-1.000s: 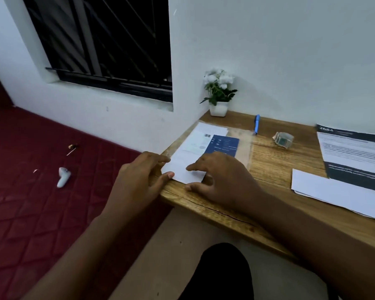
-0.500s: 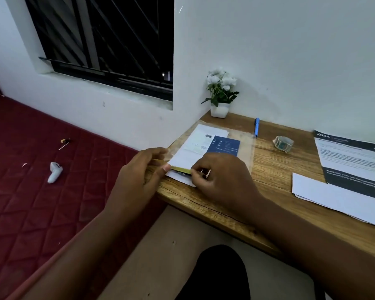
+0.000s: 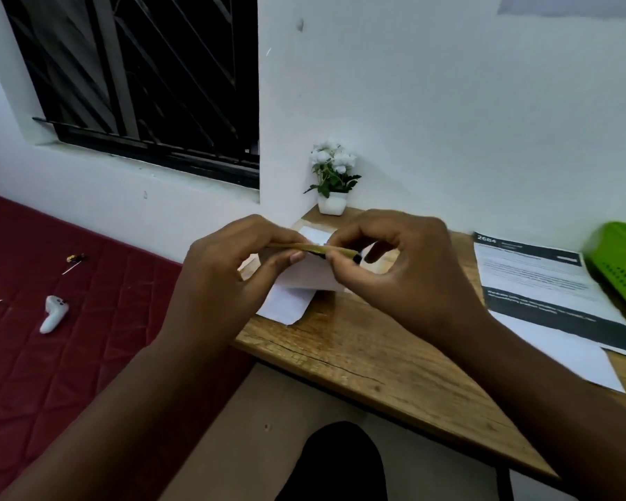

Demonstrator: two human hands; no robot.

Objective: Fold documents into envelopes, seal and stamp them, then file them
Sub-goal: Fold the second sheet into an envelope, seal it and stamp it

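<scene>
Both hands hold a thin yellowish envelope edge-on above the wooden desk. My left hand pinches its left end between thumb and fingers. My right hand pinches its right end. A white sheet hangs down from the envelope between the hands. Another white paper lies flat on the desk below them. What the hands cover on the desk is hidden.
A printed document with dark bands and a plain white sheet lie at the right. A green perforated tray is at the far right. A small potted plant stands by the wall. A red mattress with a white earbud lies left.
Both hands have lifted the envelope and paper off the desk and now hold them in the air. The view has tilted, bringing the green tray into sight.
</scene>
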